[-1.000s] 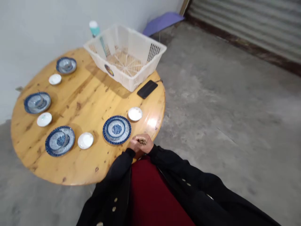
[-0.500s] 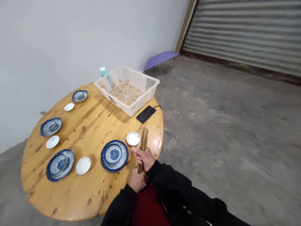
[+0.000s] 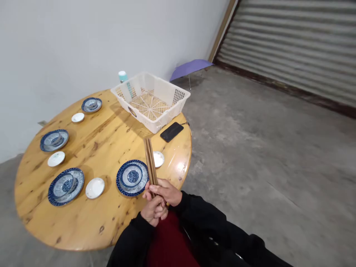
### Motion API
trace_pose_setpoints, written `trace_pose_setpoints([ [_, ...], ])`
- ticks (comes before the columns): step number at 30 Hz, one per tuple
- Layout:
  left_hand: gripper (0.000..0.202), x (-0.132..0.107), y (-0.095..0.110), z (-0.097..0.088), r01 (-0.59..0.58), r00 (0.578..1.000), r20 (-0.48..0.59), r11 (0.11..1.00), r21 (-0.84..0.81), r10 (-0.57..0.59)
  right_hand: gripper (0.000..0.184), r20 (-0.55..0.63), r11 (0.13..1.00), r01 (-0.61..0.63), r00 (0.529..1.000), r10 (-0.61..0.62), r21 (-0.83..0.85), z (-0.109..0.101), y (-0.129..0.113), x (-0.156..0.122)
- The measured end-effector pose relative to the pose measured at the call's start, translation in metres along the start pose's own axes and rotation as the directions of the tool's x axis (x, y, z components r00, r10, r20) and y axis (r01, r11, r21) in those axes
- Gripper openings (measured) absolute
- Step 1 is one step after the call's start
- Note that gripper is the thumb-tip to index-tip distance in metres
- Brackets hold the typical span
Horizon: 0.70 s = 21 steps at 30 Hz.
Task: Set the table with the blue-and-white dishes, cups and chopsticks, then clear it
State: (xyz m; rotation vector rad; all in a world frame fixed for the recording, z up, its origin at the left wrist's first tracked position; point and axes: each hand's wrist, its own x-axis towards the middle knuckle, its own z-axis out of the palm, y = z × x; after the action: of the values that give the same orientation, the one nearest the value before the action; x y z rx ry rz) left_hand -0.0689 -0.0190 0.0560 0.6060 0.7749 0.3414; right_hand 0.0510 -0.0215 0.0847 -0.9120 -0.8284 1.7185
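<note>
A bundle of brown wooden chopsticks (image 3: 151, 161) rises from my two hands, tilted a little to the left. My left hand (image 3: 154, 210) is wrapped round the lower end. Just above it, my right hand (image 3: 165, 191) has its fingers closed on the same bundle. The nearest blue-patterned plate (image 3: 119, 180) lies left of the chopsticks with a matching bowl (image 3: 132, 175) on it. Behind the sticks, a small white dish (image 3: 158, 159) is partly covered. Another white dish (image 3: 95, 188) sits further left, beside a second blue plate (image 3: 80, 181) that carries a bowl.
More blue plates with bowls (image 3: 54, 139) and white dishes (image 3: 56, 158) line the far left of the round wooden table (image 3: 83, 226). A white plastic basket (image 3: 155, 125), a phone (image 3: 171, 132) and a turquoise bottle (image 3: 122, 76) are at the back. A purple umbrella (image 3: 191, 68) stands open on the floor.
Both hands have shifted left and slightly down with the chopsticks. The bundle now leans left instead of slightly right. The view has moved a little.
</note>
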Motion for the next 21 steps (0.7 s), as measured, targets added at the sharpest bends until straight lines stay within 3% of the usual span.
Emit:
trace_pose_setpoints([
  [3,0.051,-0.001,0.001,-0.005,-0.009,1.000,0.016,1.000,-0.025,0.010,0.055,-0.003,1.000,-0.025,1.000,0.025,0.003,0.006,0.003,0.004],
  [7,0.047,-0.008,0.006,-0.011,-0.119,0.990,0.062,0.990,-0.074,0.124,0.051,0.010,0.994,-0.101,0.995,0.101,-0.036,0.010,-0.003,0.015],
  [10,0.054,-0.014,0.016,-0.018,-0.241,0.960,0.151,0.970,0.022,0.235,0.046,0.031,0.988,-0.069,0.997,0.074,-0.136,-0.001,-0.039,0.033],
  [12,0.061,-0.016,0.018,-0.027,-0.312,0.947,0.129,0.938,0.148,0.295,0.047,0.019,0.957,0.053,0.999,-0.050,-0.284,-0.020,-0.083,0.050],
  [14,0.061,-0.016,0.012,-0.040,-0.317,0.945,0.007,0.912,0.261,0.327,0.040,-0.057,0.864,0.126,0.983,-0.175,-0.488,-0.045,-0.137,0.069],
  [17,0.057,-0.014,-0.014,-0.061,-0.204,0.916,-0.257,0.909,0.363,0.308,0.028,-0.223,0.745,0.020,0.948,-0.226,-0.667,-0.091,-0.219,0.108],
  [19,0.058,-0.014,-0.038,-0.072,-0.119,0.855,-0.429,0.916,0.383,0.290,0.022,-0.285,0.685,-0.038,0.925,-0.252,-0.728,-0.123,-0.261,0.142],
  [21,0.057,-0.014,-0.062,-0.077,-0.015,0.755,-0.610,0.936,0.352,0.241,0.018,-0.339,0.629,-0.113,0.907,-0.251,-0.769,-0.157,-0.288,0.181],
])
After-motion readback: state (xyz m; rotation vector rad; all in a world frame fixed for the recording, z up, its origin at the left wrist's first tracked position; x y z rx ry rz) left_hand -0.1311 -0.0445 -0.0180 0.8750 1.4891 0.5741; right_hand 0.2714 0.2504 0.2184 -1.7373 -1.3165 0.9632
